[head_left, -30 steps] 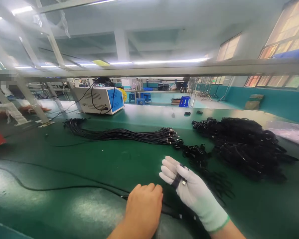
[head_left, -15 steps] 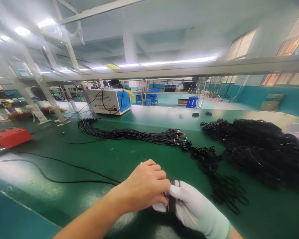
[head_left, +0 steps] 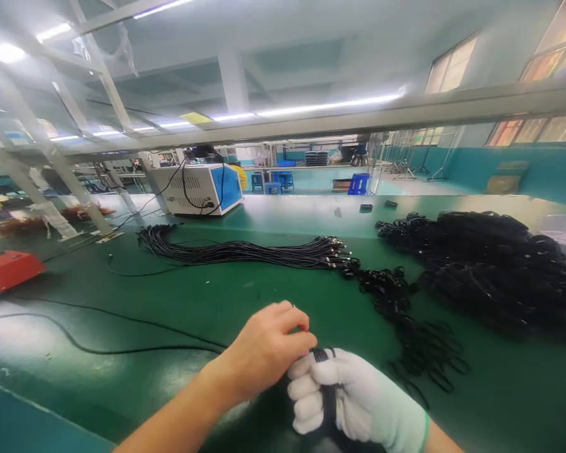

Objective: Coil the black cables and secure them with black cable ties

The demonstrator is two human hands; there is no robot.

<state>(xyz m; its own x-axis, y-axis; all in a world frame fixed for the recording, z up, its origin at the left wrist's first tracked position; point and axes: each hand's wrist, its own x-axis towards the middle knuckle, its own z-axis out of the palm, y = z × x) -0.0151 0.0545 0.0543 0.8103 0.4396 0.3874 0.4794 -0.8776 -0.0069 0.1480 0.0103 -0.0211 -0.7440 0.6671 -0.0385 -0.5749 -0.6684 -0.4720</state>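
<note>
My right hand (head_left: 353, 399), in a white glove, is closed around a coil of black cable (head_left: 328, 402) wound across its fingers, low in the middle of the view. My bare left hand (head_left: 264, 349) presses against it from the left, fingers pinched on the black cable at the top of the coil. Both hands hover just above the green table (head_left: 193, 302). A loose black cable (head_left: 122, 346) trails left across the table from under my left hand.
A long bundle of black cables (head_left: 245, 251) lies across the table ahead. A big heap of coiled black cables (head_left: 481, 264) fills the right side, with loose black bands (head_left: 419, 352) in front. A white and blue machine (head_left: 198, 187) stands behind; a red box (head_left: 7, 269) at left.
My left hand came up from the table to meet the gloved right hand and now pinches the cable. The right hand's fingers have curled round the coil and dropped slightly.
</note>
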